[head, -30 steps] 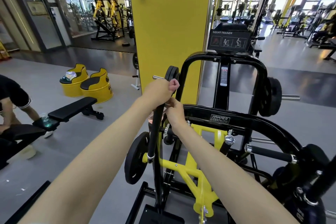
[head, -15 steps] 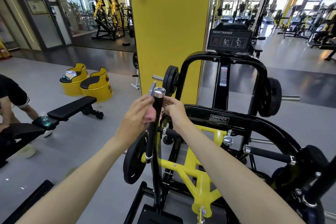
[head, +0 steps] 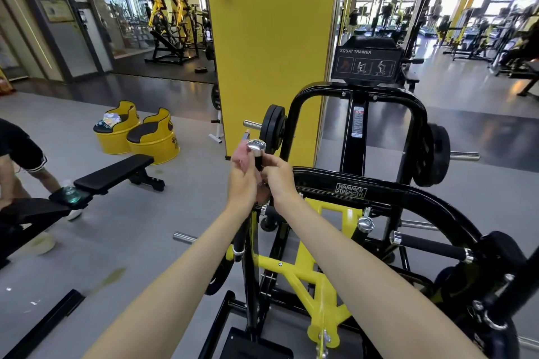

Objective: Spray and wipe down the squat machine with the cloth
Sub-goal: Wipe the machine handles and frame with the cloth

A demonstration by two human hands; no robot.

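A black and yellow squat machine point(head: 388, 198) fills the middle and right of the view, standing on a grey floor point(head: 145, 236) in a gym. A plate on its near crossbar reads "HAMMER STRENGTH", and a placard point(head: 366, 63) on top of its far end reads "SQUAT TRAINER".

At the machine's left side an upright handle point(head: 257, 159) rises, black with a shiny chrome cap. Two bare arms reach forward from the near edge, and both hands meet at this handle just under the cap. The left hand point(head: 242, 176) lies against the handle's left side with its fingers pointing up; whether it is gripping anything cannot be told. The right hand point(head: 277, 179) is on the handle's right side, its fingers curled in onto the black grip. A small pinkish tip shows just above the left hand, but what it is cannot be made out.

Black weight plates hang on the far frame, one point(head: 272, 132) just beyond the hands and one point(head: 436, 154) to the right. A wide yellow pillar point(head: 271, 38) stands behind the machine.

To the left, a black flat bench point(head: 113, 173) stands on the floor, with two yellow barrel seats point(head: 151, 140) beyond it. At the far left edge a person point(head: 17, 154) in dark clothes bends over. More gym machines stand far off on both sides.
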